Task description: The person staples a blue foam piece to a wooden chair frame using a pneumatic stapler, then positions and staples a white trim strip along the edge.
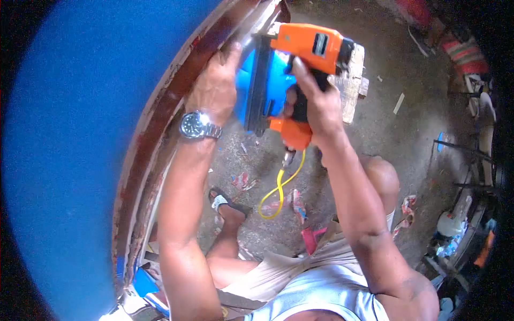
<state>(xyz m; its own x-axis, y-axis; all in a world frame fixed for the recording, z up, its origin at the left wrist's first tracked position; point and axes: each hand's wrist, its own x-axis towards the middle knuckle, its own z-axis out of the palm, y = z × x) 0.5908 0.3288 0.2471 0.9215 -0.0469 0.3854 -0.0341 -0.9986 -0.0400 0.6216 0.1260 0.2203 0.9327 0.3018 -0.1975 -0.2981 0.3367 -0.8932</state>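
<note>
My right hand (pixel 318 101) is wrapped around the black grip of an orange air nail gun or stapler (pixel 308 40). The tool's black magazine (pixel 258 85) points toward my left hand, and its nose is close to the panel's edge. A yellow air hose (pixel 279 187) loops down from the handle. Wearing a metal watch (pixel 194 125), my left hand (pixel 214 83) is closed against the brown edging (pixel 160 85) of a large blue panel (pixel 85 134). Its fingertips are partly hidden, and the thumb lies near the tool's nose.
A bright blue object (pixel 247 67) and a pale wooden piece (pixel 352 88) show behind the tool. Scraps (pixel 300 206) litter the concrete floor (pixel 369 139). Dark bars and clutter (pixel 455 230) line the right side. My sandalled foot (pixel 227 206) is below.
</note>
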